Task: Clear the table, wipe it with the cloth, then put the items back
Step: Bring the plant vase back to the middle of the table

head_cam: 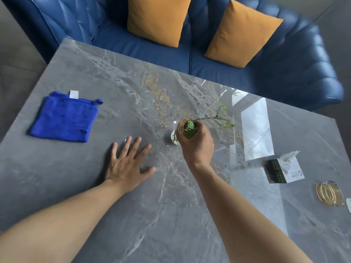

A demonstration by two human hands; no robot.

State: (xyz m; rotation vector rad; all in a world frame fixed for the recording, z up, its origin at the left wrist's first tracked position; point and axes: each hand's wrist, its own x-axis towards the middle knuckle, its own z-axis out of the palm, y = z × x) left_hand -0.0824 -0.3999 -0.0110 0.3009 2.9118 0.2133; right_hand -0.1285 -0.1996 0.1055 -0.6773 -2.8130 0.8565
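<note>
My right hand point(197, 143) grips the top of a small glass vase point(175, 136) holding a green plant cutting, near the middle of the grey marble table point(133, 215). Thin stems and leaves stick out to the right of the hand. My left hand point(129, 164) lies flat on the tabletop with fingers spread, left of the vase and holding nothing. A folded blue cloth point(63, 118) with a white tag lies at the table's left side, apart from both hands.
A tissue box point(284, 169) stands at the right side of the table, with an amber glass ashtray point(329, 193) beyond it near the right edge. A blue sofa point(284, 69) with two orange cushions point(157, 18) runs along the far side.
</note>
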